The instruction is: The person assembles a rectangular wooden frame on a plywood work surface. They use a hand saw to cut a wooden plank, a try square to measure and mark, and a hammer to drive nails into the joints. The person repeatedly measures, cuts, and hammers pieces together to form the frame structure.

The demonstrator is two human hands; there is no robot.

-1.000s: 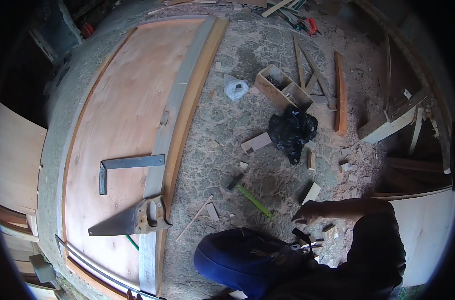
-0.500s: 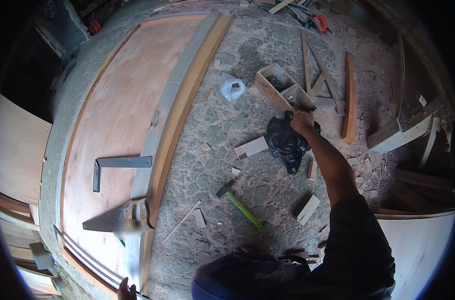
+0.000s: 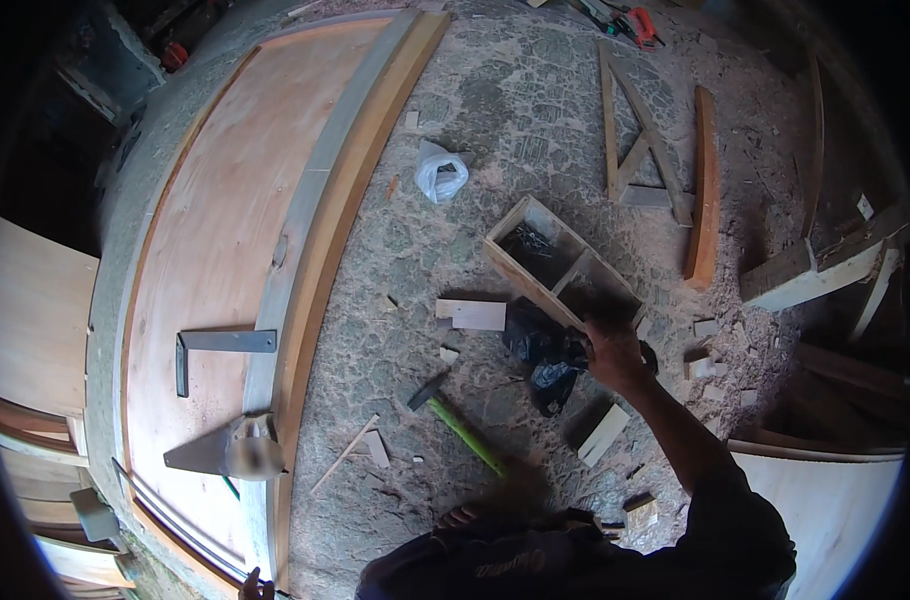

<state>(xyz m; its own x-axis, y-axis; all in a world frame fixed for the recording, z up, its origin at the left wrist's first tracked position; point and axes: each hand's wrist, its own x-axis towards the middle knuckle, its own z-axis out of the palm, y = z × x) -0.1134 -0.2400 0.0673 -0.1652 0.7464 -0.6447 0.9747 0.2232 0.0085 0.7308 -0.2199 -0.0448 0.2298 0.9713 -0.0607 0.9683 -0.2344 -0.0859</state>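
My right hand (image 3: 611, 350) is closed on the near end of a two-part wooden box (image 3: 575, 254). Dark nails lie in its far compartment; the near one is in shadow, partly behind my hand. Crumpled beside and partly under the box is a black plastic bag (image 3: 537, 350). At the lower left edge my left hand (image 3: 256, 586) shows only in part, fingers apart, near the lower end of a large framed plywood panel (image 3: 245, 190). A hammer (image 3: 459, 424) with a green handle lies on the floor between my hands.
On the panel rest a handsaw (image 3: 210, 452) and a metal try square (image 3: 225, 341). A white plastic bag (image 3: 442, 175) stands beyond the box. Wood offcuts (image 3: 478, 315) and sawdust litter the floor. Farther right lie an orange-brown timber (image 3: 703, 190) and thin joined battens (image 3: 651, 138).
The box has come toward me and turned slightly, with my right hand at its near end. The black bag has shifted nearer too. My left hand stays near the panel's lower end.
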